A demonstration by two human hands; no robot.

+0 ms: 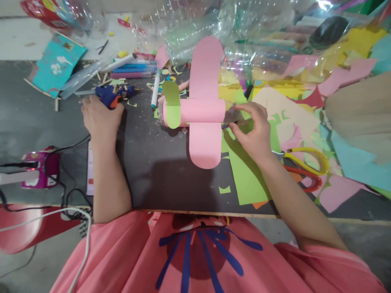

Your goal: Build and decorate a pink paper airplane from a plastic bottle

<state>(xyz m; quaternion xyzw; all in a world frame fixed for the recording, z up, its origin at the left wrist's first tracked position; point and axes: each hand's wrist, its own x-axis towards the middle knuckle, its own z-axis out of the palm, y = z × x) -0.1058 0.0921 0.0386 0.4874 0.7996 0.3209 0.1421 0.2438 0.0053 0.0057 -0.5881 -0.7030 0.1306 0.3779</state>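
A toy plane [201, 110] made of a clear plastic bottle wrapped in pink paper is in front of me, with pink wings and a green tail strip. My right hand [253, 130] pinches the bottle's clear end [231, 112] between thumb and fingers. At the left, my left hand [102, 118] is closed about a blue hot glue gun [106, 94] with an orange trigger. The gun lies low over the dark table, its nozzle pointing right. My fingertips there are partly hidden.
Scissors [320, 162] with yellow and red handles lie right, among paper scraps [342, 191] and a green sheet [247, 179]. Plastic bottles [195, 36] crowd the back. Markers [134, 69] and a teal card [56, 65] lie back left. Cables cross by a purple box [41, 167].
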